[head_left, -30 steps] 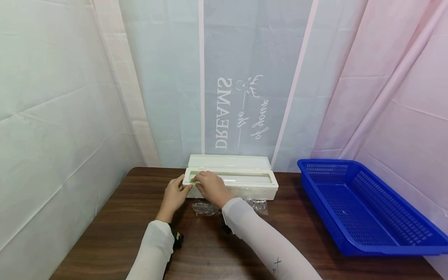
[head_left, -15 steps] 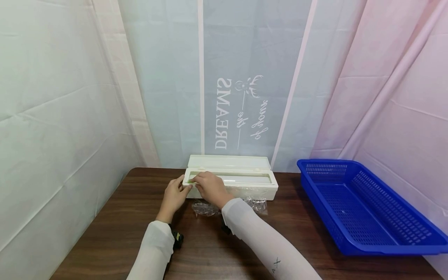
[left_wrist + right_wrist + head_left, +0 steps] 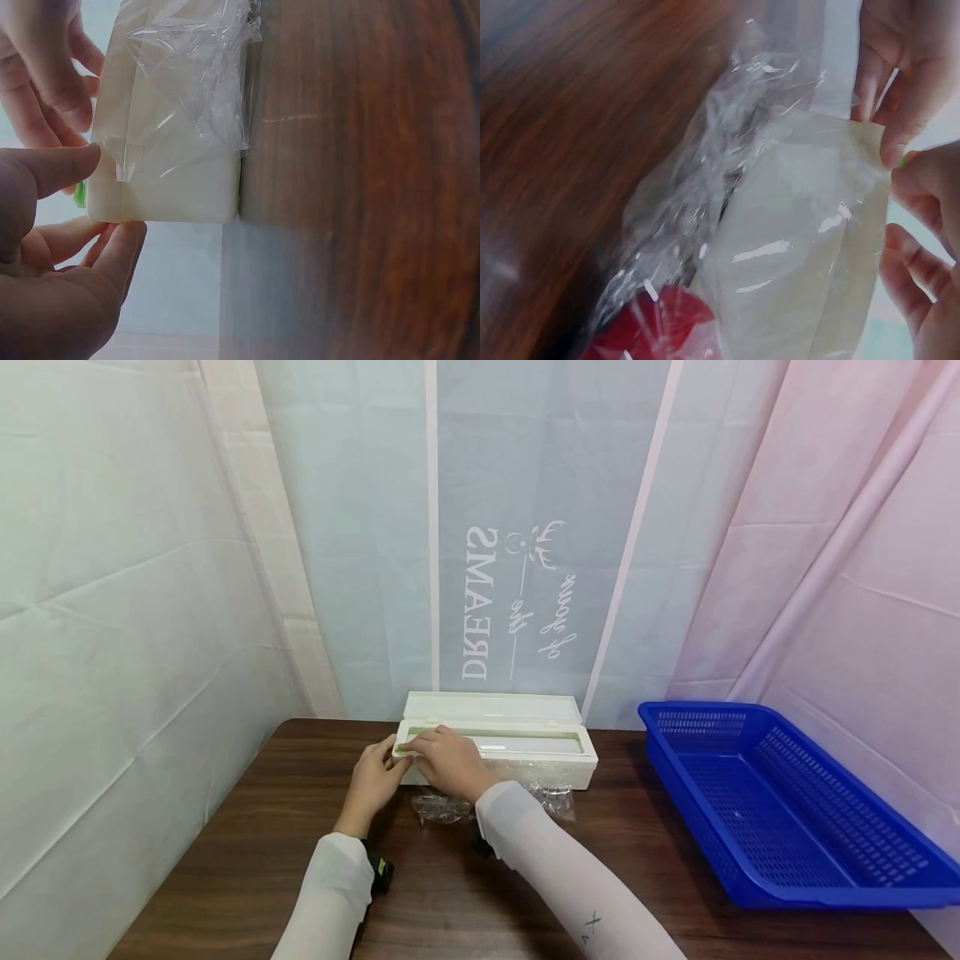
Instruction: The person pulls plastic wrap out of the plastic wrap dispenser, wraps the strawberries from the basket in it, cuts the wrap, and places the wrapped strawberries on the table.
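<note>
A long white cling film box (image 3: 583, 772), lid (image 3: 491, 705) raised, sits at the table's back edge. Clear plastic film (image 3: 442, 807) hangs over its front and bunches on the tabletop. At the box's left end, my left hand (image 3: 372, 782) grips the corner, thumb on the front and fingers round the end in the left wrist view. My right hand (image 3: 452, 763) reaches across the top, finger and thumb pinching a small green slide cutter (image 3: 80, 194) at the left end of the front rim. Those fingers mostly hide the cutter.
To the right stands a blue perforated plastic basket (image 3: 738, 866). Behind the box hangs a printed curtain (image 3: 375, 568), with pale cloth walls on both sides. Something red (image 3: 656, 326) shows beside the film in the right wrist view.
My right hand has slid slightly left along the box's front rim with the green slide cutter, up to the left end. My left hand has kept its grip on the corner.
</note>
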{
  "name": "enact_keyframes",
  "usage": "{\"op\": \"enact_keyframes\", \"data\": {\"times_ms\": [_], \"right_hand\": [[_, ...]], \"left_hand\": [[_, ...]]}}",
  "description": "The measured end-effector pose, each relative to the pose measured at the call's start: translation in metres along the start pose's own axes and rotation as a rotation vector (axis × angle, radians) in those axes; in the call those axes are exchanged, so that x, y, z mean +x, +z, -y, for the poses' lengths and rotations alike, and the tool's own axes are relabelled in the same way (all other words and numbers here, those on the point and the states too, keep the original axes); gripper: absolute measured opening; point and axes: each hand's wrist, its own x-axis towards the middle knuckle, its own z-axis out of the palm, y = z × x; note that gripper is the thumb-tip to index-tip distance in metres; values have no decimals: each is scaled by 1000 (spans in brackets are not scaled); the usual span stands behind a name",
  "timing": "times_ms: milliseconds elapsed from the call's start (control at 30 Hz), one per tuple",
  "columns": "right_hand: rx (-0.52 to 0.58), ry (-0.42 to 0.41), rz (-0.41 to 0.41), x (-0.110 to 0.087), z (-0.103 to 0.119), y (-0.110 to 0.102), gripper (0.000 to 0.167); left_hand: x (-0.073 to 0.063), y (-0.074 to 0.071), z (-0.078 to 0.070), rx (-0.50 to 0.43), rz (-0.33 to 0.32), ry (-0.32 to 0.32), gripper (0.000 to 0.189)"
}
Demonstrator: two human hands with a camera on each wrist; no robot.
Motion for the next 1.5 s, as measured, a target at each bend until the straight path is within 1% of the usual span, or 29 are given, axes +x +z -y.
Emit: {"op": "enact_keyframes", "data": {"times_ms": [100, 200, 367, 467, 600, 667, 800, 900, 1033, 1133, 1200, 1300, 1367, 1500], "right_hand": [[50, 9, 45, 1, 0, -1, 33], [127, 29, 69, 0, -1, -2, 36], [298, 63, 57, -1, -3, -7, 36], [371, 65, 25, -3, -6, -10, 33], [399, 45, -35, -4, -10, -13, 29], [407, 39, -51, -5, -12, -16, 28], [417, 48, -41, -9, -16, -22, 26], [424, 61, -26, -14, -21, -26, 26], [430, 75, -38, -23, -29, -32, 27], [433, 79, -55, -31, -35, -36, 27], [435, 80, -62, -35, -38, -39, 27], [450, 84, -68, -43, -43, -43, 26], [451, 91, -74, -48, -46, -45, 26], [460, 113, -81, -57, -52, -48, 26]], "left_hand": [[0, 0, 0, -3, 3, -3, 63], [0, 0, 1, -4, 6, -9, 64], [0, 0, 1, 0, 2, -5, 66], [1, 0, 0, -5, -5, -1, 66], [1, 0, -2, -14, -18, 8, 66], [1, 0, -3, -9, -25, 15, 66], [2, 0, -6, 22, -38, 38, 66], [2, -1, -8, 38, -69, 62, 65], [2, -7, -12, -2, -108, 97, 59], [0, -12, -16, -47, -128, 139, 52], [0, -14, -19, -64, -142, 178, 49], [-1, -15, -24, -88, -144, 253, 43], [-3, -14, -28, -101, -126, 316, 39], [-5, -11, -36, -103, -54, 456, 34]]}}
